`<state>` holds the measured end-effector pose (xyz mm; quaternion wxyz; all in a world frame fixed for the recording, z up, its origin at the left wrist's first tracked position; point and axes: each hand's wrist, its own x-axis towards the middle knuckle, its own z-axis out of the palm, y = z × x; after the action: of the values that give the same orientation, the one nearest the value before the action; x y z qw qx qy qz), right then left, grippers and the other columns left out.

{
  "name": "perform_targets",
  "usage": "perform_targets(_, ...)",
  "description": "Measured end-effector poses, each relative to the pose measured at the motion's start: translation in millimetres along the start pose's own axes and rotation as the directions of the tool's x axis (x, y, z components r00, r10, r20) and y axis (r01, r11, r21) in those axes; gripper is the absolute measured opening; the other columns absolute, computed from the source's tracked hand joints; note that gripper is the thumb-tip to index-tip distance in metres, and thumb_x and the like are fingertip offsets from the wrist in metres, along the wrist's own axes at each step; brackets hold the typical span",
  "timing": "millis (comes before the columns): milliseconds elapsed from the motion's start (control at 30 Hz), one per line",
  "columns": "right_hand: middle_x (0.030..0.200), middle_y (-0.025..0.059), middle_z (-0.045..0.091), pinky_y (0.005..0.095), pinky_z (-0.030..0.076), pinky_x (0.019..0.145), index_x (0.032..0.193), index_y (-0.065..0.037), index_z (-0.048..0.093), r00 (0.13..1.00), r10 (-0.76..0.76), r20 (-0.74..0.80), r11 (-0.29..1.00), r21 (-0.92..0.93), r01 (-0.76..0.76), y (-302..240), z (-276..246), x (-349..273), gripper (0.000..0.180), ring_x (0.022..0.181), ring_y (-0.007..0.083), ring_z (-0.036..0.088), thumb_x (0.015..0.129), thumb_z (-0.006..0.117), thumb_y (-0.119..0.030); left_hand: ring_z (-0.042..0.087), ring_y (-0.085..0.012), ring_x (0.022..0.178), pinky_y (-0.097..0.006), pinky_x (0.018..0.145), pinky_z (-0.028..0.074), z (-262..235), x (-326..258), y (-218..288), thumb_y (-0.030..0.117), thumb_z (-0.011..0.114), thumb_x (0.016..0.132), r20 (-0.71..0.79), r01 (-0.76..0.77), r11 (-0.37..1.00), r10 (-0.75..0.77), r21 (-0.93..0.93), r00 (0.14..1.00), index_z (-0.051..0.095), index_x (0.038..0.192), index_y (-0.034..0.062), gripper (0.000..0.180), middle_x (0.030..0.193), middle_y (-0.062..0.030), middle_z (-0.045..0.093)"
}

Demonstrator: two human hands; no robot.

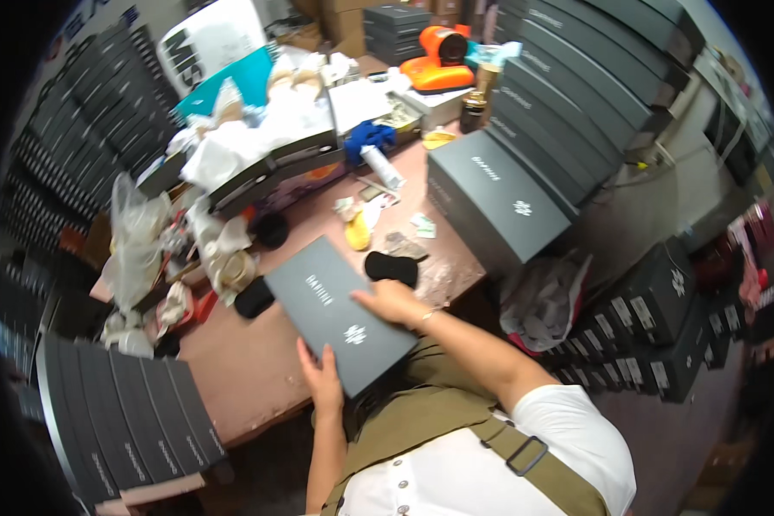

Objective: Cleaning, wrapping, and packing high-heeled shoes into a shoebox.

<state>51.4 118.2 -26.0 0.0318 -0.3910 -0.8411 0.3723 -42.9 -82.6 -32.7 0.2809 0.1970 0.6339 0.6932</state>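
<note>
A dark grey shoe box (331,301) with its lid on lies tilted at the near edge of the work table, its top facing up. My left hand (321,380) grips the box's near left side, thumb over the lid's edge and fingers along the side. At the opposite long side, my right hand (391,303) holds the box with its thumb on the lid; the other fingers are partly hidden. A black oval pad (391,269) lies just beyond my right hand. Another black pad (254,297) rests left of the box.
Stacked grey boxes (503,193) rise at the right, with more boxes (129,421) at lower left. Open boxes with white tissue (241,155) and light shoes stand at the back. An orange device (439,64) sits behind, and a clear plastic bag (136,241) hangs left.
</note>
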Motion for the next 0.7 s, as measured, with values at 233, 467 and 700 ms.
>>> perform_targets(233,0.126,0.0317,0.048,0.042,0.039,0.099,0.12,0.006,0.056,0.998,-0.069,0.007,0.974,0.214,0.066,23,28,-3,0.08,0.118,0.0382,0.049,0.083,0.052,-0.064,0.055,-0.0212,0.107,-0.033,0.094,0.042,-33,9,-30,0.031,0.056,0.092,0.053,0.476,0.875,-0.473,-0.087,0.879,0.053,0.118,-0.0018,0.042,0.117,-0.0136,0.057)
perform_targets(467,0.129,0.0139,0.05,0.0317,0.042,0.096,0.142,0.002,0.031,0.977,-0.204,-0.065,0.657,0.731,0.186,-7,-175,-72,0.074,0.111,0.0188,0.052,0.083,0.063,-0.029,0.053,-0.0218,0.113,-0.034,0.098,0.041,62,-5,96,0.024,0.06,0.09,0.387,-0.092,0.995,0.095,-0.026,0.917,0.044,0.131,-0.006,0.054,0.123,-0.0146,0.055)
perform_targets(700,0.109,0.0156,0.065,0.0326,0.046,0.09,0.116,0.002,0.057,0.982,-0.047,-0.183,0.896,-0.442,-0.039,101,-362,-77,0.04,0.099,0.0295,0.061,0.091,0.054,-0.028,0.055,-0.0298,0.115,-0.036,0.098,0.042,69,-33,188,0.014,0.07,0.082,0.774,-0.565,0.809,0.461,-0.163,0.435,0.055,0.124,-0.0002,0.046,0.124,-0.018,0.057)
